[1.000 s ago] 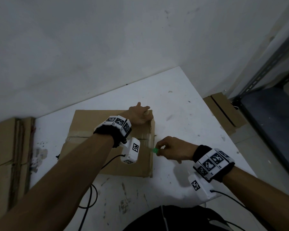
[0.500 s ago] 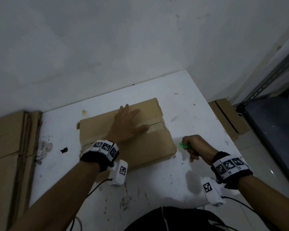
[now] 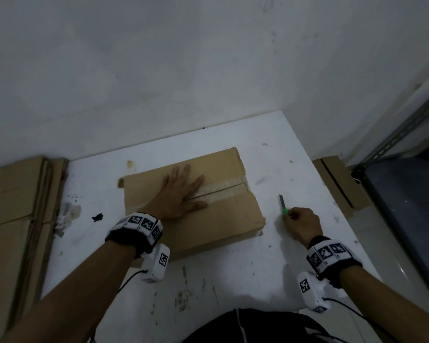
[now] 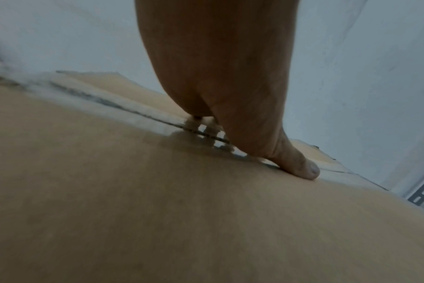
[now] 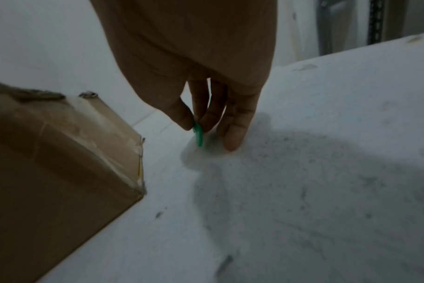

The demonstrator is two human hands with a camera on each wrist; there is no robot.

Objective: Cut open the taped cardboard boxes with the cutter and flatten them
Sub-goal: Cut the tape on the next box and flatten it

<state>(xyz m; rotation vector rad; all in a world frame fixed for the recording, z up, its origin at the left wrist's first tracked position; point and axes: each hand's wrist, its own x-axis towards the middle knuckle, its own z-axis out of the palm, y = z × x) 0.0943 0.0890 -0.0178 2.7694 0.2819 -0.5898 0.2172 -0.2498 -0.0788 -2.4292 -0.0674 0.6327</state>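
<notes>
A brown cardboard box (image 3: pixel 223 214) lies on the white table (image 3: pixel 233 280), its taped top seam (image 3: pixel 223 190) showing a dark slit along the middle. My left hand (image 3: pixel 181 194) presses flat on the box top with fingers spread across the seam; the left wrist view shows the thumb (image 4: pixel 300 168) lying on the cardboard (image 4: pixel 157 210). My right hand (image 3: pixel 302 225) is on the table right of the box and pinches the green cutter (image 3: pixel 283 206), whose grey blade points away from me. In the right wrist view the cutter (image 5: pixel 198 135) sits between thumb and fingers beside the box corner (image 5: pixel 124 145).
Flattened cardboard sheets (image 3: pixel 13 219) are stacked left of the table. Another flat box (image 3: pixel 339 184) lies on the floor at the right, beside a metal shelf rack (image 3: pixel 401 194). A wall stands just behind the table. Wrist cables hang off the near table edge.
The box has been laid down with its taped seam up. My left hand went from gripping its edge to pressing flat on top. The right hand drew the cutter away to the right.
</notes>
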